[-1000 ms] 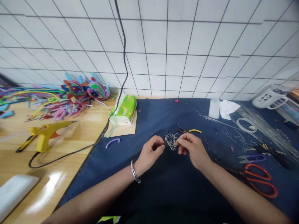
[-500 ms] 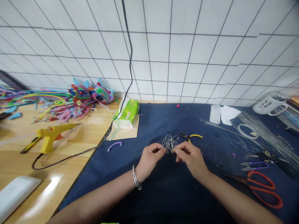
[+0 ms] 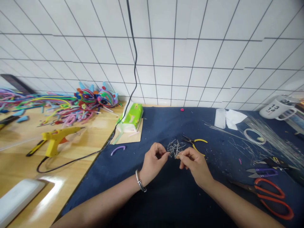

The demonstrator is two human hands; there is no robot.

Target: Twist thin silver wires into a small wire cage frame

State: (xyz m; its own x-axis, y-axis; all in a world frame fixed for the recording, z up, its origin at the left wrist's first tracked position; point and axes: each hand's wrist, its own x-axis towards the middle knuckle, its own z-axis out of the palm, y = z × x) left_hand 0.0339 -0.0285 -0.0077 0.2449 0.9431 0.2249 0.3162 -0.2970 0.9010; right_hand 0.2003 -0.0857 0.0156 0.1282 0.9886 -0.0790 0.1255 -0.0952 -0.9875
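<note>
A small tangled frame of thin silvery wire point(image 3: 175, 147) is held up over the dark blue cloth point(image 3: 166, 123). My left hand point(image 3: 155, 160), with a silver bangle at its wrist, pinches the wire frame's left side between thumb and index finger. On the other side, my right hand point(image 3: 196, 163) has thumb and fingers pressed together on the wire's right edge. Just behind the right hand lie yellow-handled pliers point(image 3: 199, 141), their jaws toward the wire frame.
Orange-handled scissors point(image 3: 273, 196), purple snips point(image 3: 263, 172) and loose wires point(image 3: 273, 139) lie right, near a white mug point(image 3: 276, 107). At left are a yellow glue gun point(image 3: 54, 141), a green tissue pack point(image 3: 134, 115) and colourful pipe cleaners point(image 3: 64, 110).
The view has shifted slightly, so the objects appear a little further right and lower. The wire frame looks slightly turned between my hands, and both hands keep their pinch.
</note>
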